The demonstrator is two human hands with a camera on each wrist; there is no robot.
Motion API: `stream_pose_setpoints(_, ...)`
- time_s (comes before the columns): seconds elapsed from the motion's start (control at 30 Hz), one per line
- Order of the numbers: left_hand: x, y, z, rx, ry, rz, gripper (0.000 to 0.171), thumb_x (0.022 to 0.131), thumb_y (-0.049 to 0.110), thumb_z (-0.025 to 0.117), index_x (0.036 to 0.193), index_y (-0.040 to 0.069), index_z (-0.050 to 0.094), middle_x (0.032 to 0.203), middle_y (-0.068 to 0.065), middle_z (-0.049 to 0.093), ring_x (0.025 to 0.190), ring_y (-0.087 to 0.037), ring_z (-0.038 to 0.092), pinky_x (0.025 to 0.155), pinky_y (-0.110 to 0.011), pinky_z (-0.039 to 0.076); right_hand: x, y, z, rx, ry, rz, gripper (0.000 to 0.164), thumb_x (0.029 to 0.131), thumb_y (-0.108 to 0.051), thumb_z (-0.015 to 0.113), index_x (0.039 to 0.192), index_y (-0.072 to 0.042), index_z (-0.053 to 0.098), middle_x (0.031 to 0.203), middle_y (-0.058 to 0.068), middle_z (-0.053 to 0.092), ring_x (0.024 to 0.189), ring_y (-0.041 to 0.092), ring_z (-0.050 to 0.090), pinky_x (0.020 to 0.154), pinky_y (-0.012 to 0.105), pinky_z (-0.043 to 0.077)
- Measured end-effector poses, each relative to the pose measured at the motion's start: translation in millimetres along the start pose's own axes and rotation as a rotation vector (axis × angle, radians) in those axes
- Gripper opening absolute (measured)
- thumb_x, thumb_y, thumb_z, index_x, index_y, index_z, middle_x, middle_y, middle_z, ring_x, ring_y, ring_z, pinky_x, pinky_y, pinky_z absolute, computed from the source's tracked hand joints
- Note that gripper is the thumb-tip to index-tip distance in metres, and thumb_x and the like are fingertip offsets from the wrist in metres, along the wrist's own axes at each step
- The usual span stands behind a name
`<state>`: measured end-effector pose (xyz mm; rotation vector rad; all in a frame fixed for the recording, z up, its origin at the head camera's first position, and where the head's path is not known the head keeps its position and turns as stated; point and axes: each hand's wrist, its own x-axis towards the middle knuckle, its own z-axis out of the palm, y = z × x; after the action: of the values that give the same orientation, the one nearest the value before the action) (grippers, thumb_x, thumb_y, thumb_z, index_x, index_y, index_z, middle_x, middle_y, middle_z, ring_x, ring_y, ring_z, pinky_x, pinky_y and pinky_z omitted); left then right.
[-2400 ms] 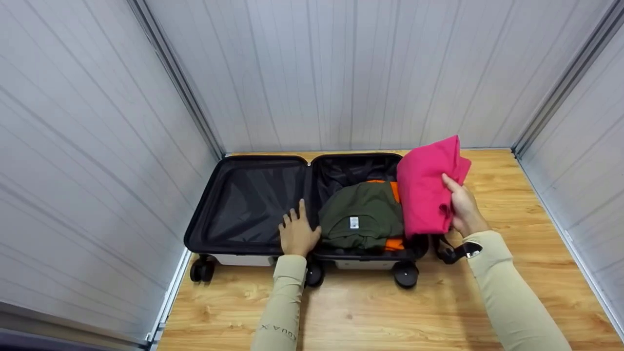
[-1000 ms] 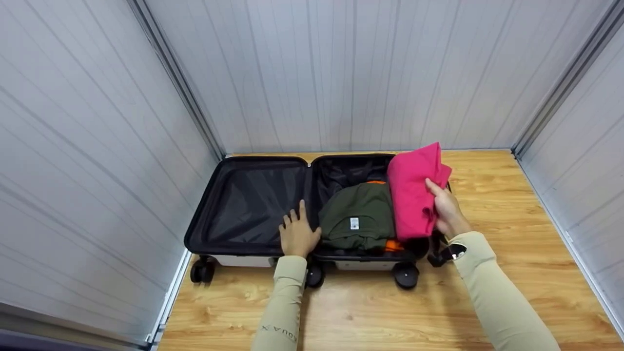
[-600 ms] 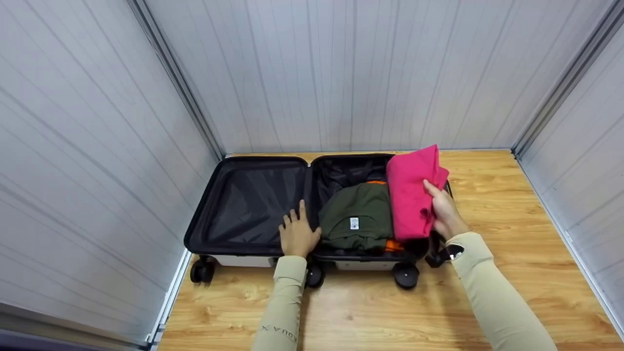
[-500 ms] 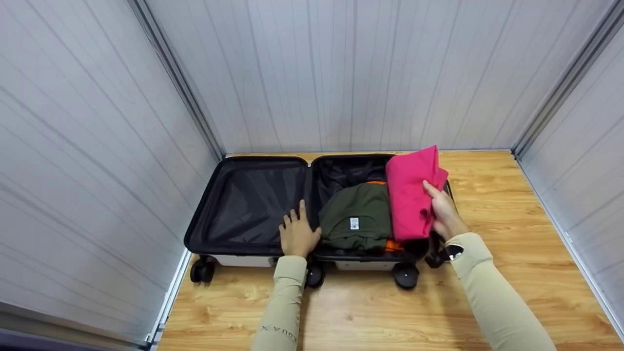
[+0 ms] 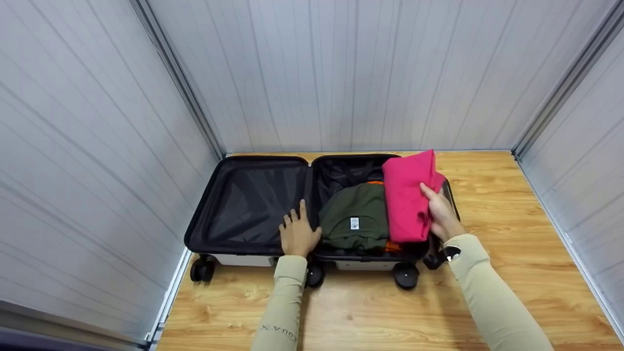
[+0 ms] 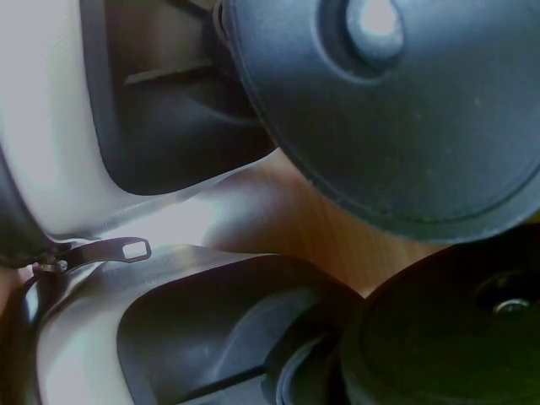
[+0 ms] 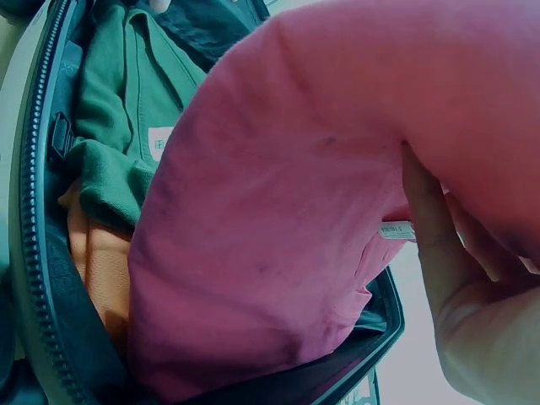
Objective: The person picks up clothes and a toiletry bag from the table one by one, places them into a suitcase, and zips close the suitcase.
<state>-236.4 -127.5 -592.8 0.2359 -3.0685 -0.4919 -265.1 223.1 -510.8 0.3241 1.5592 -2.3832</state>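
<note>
A suitcase lies opened flat on the floor, its two halves side by side. In the right half lies a folded dark green T-shirt with a white label, over an orange garment. My right hand grips a folded pink garment by its right edge, thumb on top. That garment overlaps the right side of the suitcase, and a small tag shows near the fingers in the right wrist view. My left hand rests with spread fingers on the suitcase's middle seam.
Black wheels stick out along the suitcase's near side; large ones fill the left wrist view. Wooden floor lies in front and to the right. White panel walls stand behind and on both sides.
My right hand has carried the pink garment left and slightly down, further over the suitcase's right half. The left hand has stayed in place.
</note>
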Motion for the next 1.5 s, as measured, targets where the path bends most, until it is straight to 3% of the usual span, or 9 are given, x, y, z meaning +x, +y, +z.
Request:
stream_pose_setpoints(0.27, -0.8, 1.8, -0.2, -0.001, 0.02, 0.007, 0.092, 0.095, 0.05, 0.068, 0.166, 0.022, 0.017, 0.161, -0.023, 0.039, 0.148, -0.045, 0.039, 0.117, -0.059, 0.036, 1.8, -0.3, -1.2, -0.007, 0.007, 0.012, 0.019, 0.106, -0.036, 0.054, 0.121, -0.032, 0.043, 0.099, -0.009, 0.068, 0.091, 0.008, 0.067, 0.084, 0.026, 0.054)
stream_pose_setpoints(0.53, -1.2, 3.6, -0.2, 0.013, 0.014, 0.004, 0.094, 0.094, 0.051, 0.068, 0.166, 0.022, 0.016, 0.161, -0.022, 0.04, 0.148, -0.045, 0.039, 0.117, -0.058, 0.037, 3.5, 2.3, -0.8, -0.027, 0.024, 0.02, 0.017, 0.107, -0.036, 0.052, 0.116, -0.022, 0.049, 0.091, -0.009, 0.071, 0.085, 0.007, 0.068, 0.08, 0.025, 0.055)
stream_pose_setpoints(1.13, -0.8, 3.5, 0.3, 0.006, 0.004, -0.004, 0.094, 0.094, 0.05, 0.069, 0.166, 0.023, 0.016, 0.161, -0.022, 0.04, 0.148, -0.045, 0.04, 0.117, -0.059, 0.037, 3.5, 10.5, -4.2, -0.117, 0.101, -0.001, 0.011, 0.107, -0.028, 0.052, 0.115, -0.021, 0.047, 0.09, -0.011, 0.066, 0.083, 0.004, 0.065, 0.079, 0.022, 0.053)
stream_pose_setpoints(1.5, -1.4, 2.4, 1.0, 0.013, -0.001, -0.007, 0.094, 0.094, 0.051, 0.067, 0.167, 0.024, 0.015, 0.162, -0.021, 0.039, 0.149, -0.044, 0.039, 0.117, -0.058, 0.037, 4.3, 13.9, -3.1, -0.149, 0.073, -0.026, 0.014, 0.107, -0.025, 0.053, 0.119, -0.02, 0.049, 0.094, -0.011, 0.067, 0.087, 0.004, 0.066, 0.083, 0.021, 0.054)
